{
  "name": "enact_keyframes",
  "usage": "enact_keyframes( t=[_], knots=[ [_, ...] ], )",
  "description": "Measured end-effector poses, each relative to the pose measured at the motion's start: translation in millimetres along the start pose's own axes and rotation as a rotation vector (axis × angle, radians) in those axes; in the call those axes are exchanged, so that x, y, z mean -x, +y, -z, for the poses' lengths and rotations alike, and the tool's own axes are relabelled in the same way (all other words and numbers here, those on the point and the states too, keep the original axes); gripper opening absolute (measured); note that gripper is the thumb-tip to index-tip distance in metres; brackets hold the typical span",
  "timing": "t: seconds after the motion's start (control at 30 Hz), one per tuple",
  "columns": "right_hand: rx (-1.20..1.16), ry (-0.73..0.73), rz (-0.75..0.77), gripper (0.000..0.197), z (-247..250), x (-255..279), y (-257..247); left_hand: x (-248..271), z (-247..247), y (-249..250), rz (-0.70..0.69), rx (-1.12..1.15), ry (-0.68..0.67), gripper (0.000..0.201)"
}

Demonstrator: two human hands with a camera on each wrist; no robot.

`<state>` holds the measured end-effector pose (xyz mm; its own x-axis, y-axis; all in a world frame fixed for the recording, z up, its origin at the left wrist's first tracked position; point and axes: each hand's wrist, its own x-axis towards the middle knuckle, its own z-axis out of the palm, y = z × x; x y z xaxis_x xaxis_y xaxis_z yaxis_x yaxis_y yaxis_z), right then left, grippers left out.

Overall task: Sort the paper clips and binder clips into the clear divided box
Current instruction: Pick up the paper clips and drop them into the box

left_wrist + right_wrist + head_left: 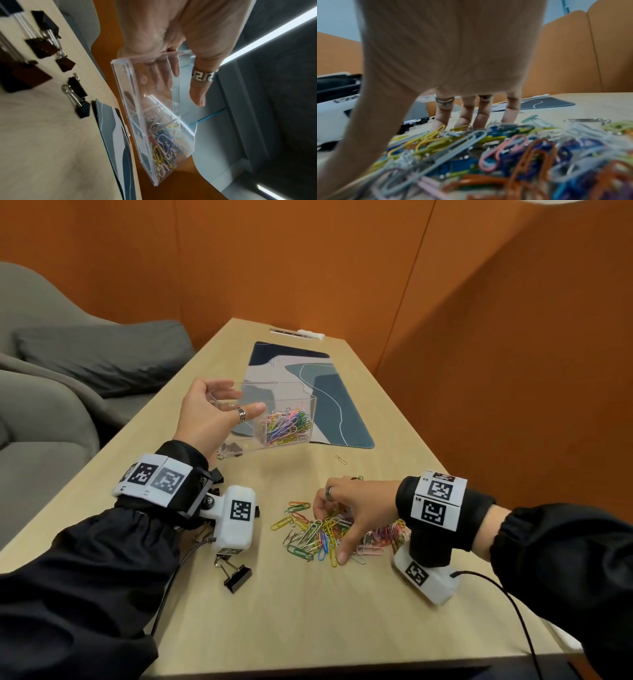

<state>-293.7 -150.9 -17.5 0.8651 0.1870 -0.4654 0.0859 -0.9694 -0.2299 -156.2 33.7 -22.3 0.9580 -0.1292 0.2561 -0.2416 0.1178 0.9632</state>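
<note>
Right hand point(356, 508), fingers spread, straddles the heap of coloured wire paper clips point(329, 534); left hand point(209, 414) grips the clear divided plastic box point(277, 414) far-left.

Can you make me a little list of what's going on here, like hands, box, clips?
left hand: holds the clear box lifted and tilted
right hand: fingers down in the loose paper clip pile
box contents: coloured paper clips in one compartment
binder clips: black, on the table
behind box: patterned mat
</note>
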Motion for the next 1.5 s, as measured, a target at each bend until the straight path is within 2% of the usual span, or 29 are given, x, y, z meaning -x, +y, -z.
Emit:
enact_keyframes(
  t=[0.33, 0.83, 1.0, 1.23, 1.5],
  knots=[
    [-0.151, 0.048, -0.005, 0.029, 1.3, 0.8, 4.8, 2.4, -0.2, 2.1, -0.012, 0.006, -0.003, 0.055],
    [-0.231, 0.150, -0.099, 0.013, 20.2, -11.6, 21.6, -0.9, 1.4, 0.4, -0.009, 0.017, -0.011, 0.055],
    [-0.248, 0.203, -0.117, 0.014, 21.9, -10.9, 30.7, -0.9, 1.3, -0.5, -0.008, 0.020, -0.026, 0.055],
    [-0.413, 0.354, -0.081, 0.019, 53.7, 1.0, 34.2, 2.4, -0.7, 1.9, -0.001, 0.024, -0.068, 0.053],
    [-0.585, 0.582, 0.067, 0.017, 118.9, 2.4, 3.2, 6.6, -2.5, 3.8, 0.004, 0.004, -0.218, 0.055]
  ],
)
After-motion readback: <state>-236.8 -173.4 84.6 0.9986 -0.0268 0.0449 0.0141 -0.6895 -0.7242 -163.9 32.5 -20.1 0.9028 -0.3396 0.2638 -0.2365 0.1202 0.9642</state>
